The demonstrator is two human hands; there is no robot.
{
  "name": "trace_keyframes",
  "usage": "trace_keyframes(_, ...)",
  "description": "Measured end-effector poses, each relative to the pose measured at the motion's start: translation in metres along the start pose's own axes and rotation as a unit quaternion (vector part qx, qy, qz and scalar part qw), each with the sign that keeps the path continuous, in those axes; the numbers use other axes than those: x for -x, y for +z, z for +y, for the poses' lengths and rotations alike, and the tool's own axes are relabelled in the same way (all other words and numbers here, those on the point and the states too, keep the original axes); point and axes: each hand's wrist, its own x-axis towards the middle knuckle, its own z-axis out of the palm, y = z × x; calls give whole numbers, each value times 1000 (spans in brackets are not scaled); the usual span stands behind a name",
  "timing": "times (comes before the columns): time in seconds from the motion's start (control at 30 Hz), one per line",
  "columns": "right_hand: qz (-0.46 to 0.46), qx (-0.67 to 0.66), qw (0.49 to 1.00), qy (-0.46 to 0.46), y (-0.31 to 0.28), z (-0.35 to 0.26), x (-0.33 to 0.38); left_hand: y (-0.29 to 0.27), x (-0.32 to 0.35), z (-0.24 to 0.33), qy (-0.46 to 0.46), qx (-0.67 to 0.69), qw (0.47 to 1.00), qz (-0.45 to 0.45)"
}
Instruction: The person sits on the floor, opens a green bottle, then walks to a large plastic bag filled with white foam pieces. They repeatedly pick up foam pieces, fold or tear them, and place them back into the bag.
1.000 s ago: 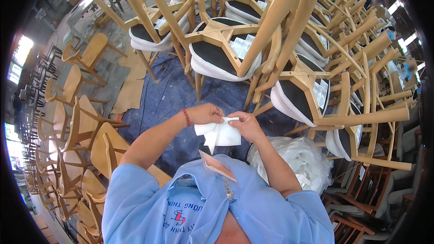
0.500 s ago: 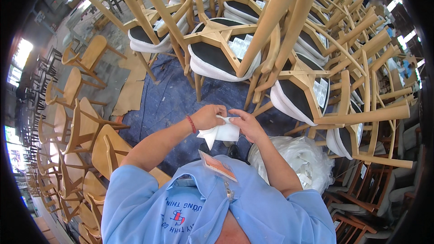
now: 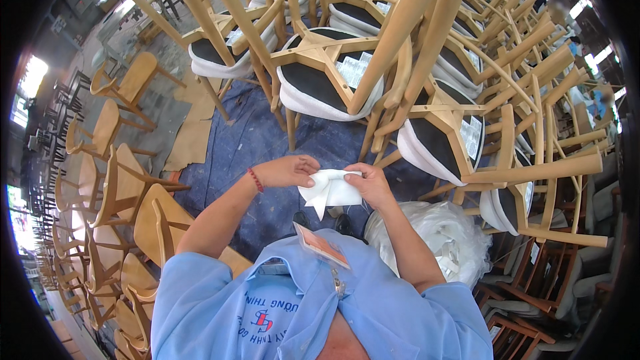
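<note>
Just in front of my chest is a small folded white cloth, with one pointed corner hanging down. My right hand pinches its upper right edge between thumb and fingers. At the opposite end, my left hand has its fingers bent and its thumb against the cloth's left edge, in a loose grip. A red bead bracelet circles my left wrist. Beyond my hands stand stacked wooden chairs, the nearest upturned with a white padded seat and black underside.
Blue sheeting covers the floor, with brown cardboard at its left edge. A heap of clear plastic wrap lies to my right. Wooden chairs line the left side; dark red-brown chair frames are stacked at lower right.
My left hand has moved left, its fingers loosening from the cloth's top. The cloth and my right hand have shifted slightly right, and more of the cloth's folded top shows.
</note>
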Motion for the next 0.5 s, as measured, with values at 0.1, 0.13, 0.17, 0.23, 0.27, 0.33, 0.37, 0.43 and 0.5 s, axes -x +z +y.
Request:
trace_keyframes(0.1,6,-36,999,7,-1,3,1,12,8,-7,55,-20,995,77)
trace_keyframes(0.13,9,-44,999,6,-1,4,1,20,7,-9,76,-84,988,109)
trace_keyframes(0.17,12,-52,999,4,-2,4,1,27,6,-6,96,-147,974,141)
trace_keyframes(0.23,14,-75,997,13,-1,4,2,37,2,5,84,-219,960,156)
trace_keyframes(0.27,9,-85,996,16,1,3,2,38,3,4,77,-254,949,169)
trace_keyframes(0.33,-5,-85,996,16,2,0,2,27,0,-5,60,-139,975,160)
trace_keyframes(0.37,-9,-86,996,16,1,0,2,22,-2,-7,53,-82,984,151)
trace_keyframes(0.43,-13,-93,996,5,1,0,2,20,-4,-15,77,20,981,179)
trace_keyframes(0.5,-10,-114,993,4,0,0,1,25,-11,-21,111,75,963,233)
